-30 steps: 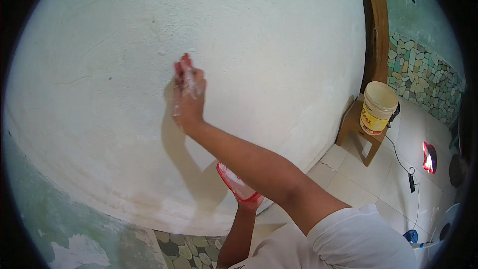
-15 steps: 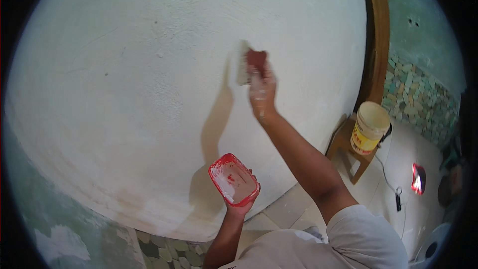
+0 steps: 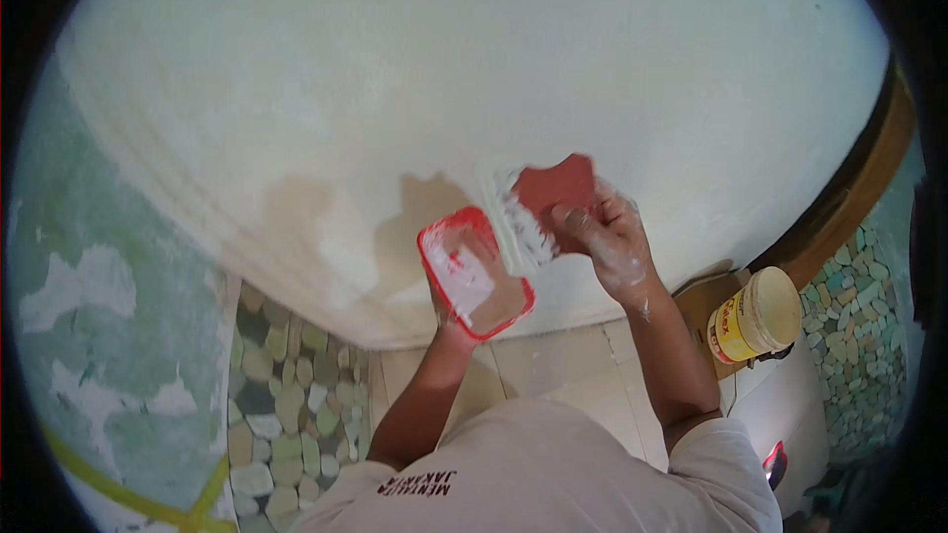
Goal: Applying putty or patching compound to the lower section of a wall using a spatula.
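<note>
My left hand [image 3: 447, 318] holds a red plastic tub [image 3: 524, 298] from beneath, its inside smeared with white putty. In my right hand [image 3: 619, 249] is a flat dark red putty scraper [image 3: 556, 190], gripped between thumb and fingers. White putty coats the scraper's left edge, which stands close to the tub's upper right rim; I cannot tell whether they touch. White smears mark my right fingers and wrist. In front of both hands spreads a broad, pale wall [image 3: 346, 69], and the shadows of tub and scraper fall on it.
A pale bucket [image 3: 755, 316] with a yellow label stands on a wooden stool [image 3: 699, 308] to the right. Light floor tiles [image 3: 553, 363] lie below, with pebble stonework [image 3: 286, 405] at the left. A green patchy wall [image 3: 148, 266] borders the pale one.
My right hand has brought the scraper down from the wall to beside the tub. The view has shifted, showing more of the floor and the left-hand stonework.
</note>
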A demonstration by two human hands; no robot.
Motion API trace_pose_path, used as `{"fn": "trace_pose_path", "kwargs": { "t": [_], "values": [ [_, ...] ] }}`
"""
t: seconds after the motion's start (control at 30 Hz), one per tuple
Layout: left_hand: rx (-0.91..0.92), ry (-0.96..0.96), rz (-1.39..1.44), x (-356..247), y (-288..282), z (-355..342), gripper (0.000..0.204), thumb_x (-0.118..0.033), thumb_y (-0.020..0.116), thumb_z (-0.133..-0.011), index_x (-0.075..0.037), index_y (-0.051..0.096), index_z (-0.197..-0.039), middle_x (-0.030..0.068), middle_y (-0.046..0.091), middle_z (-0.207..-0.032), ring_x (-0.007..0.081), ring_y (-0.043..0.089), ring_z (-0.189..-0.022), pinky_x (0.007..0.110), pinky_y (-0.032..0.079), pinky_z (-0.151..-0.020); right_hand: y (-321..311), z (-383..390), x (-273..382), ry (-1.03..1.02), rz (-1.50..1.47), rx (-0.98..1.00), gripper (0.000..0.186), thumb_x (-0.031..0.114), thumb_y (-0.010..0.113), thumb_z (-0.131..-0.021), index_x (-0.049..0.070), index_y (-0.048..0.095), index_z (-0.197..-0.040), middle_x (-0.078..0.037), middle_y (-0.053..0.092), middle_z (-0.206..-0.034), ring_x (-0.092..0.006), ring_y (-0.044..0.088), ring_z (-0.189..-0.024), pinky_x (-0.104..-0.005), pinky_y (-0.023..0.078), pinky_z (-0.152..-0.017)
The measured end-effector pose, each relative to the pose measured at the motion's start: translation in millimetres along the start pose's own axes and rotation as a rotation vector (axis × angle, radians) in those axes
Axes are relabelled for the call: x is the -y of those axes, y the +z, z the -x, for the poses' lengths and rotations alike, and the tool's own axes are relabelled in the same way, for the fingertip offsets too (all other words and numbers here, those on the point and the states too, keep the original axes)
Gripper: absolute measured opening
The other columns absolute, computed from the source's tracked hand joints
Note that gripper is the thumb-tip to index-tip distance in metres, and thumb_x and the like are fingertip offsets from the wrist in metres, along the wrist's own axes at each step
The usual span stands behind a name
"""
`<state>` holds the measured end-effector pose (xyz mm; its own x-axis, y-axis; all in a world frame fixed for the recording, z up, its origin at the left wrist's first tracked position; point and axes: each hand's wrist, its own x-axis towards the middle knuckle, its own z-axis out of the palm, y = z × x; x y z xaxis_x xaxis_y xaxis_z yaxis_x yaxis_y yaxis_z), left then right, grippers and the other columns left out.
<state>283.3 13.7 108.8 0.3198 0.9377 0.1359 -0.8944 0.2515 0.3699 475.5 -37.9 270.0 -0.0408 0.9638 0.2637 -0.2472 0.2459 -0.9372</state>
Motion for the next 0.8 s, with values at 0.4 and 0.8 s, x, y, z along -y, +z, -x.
{"fn": "trace_pose_path", "kwargs": {
  "t": [0.4, 0.8],
  "values": [
    [0.168, 0.066, 0.074, 77.0, 7.1, 12.5, 0.079, -0.073, 0.04, -0.092, -0.015, 0.042, -0.146, 0.0091, 0.05, -0.143, 0.0288, 0.05, -0.13, 0.046, 0.041, -0.109, -21.5, 42.2, -55.0, -0.346, 0.87, 0.137, 0.02, 0.002, 0.062, -0.084, -0.003, 0.059, -0.103, -0.025, 0.06, -0.09, -0.0448, 0.058, -0.077, -0.0456, 0.052, -0.068],
    [0.057, 0.054, -0.073, 105.7, 23.6, 17.4, 0.089, -0.08, 0.033, -0.089, -0.013, 0.039, -0.147, 0.0107, 0.049, -0.143, 0.0289, 0.049, -0.129, 0.048, 0.039, -0.111, -55.6, 60.8, -77.0, -0.433, 0.898, 0.086, 0.021, 0.012, 0.063, -0.088, -0.001, 0.058, -0.104, -0.022, 0.064, -0.083, -0.0418, 0.063, -0.071, -0.0495, 0.052, -0.062]
  ]
}}
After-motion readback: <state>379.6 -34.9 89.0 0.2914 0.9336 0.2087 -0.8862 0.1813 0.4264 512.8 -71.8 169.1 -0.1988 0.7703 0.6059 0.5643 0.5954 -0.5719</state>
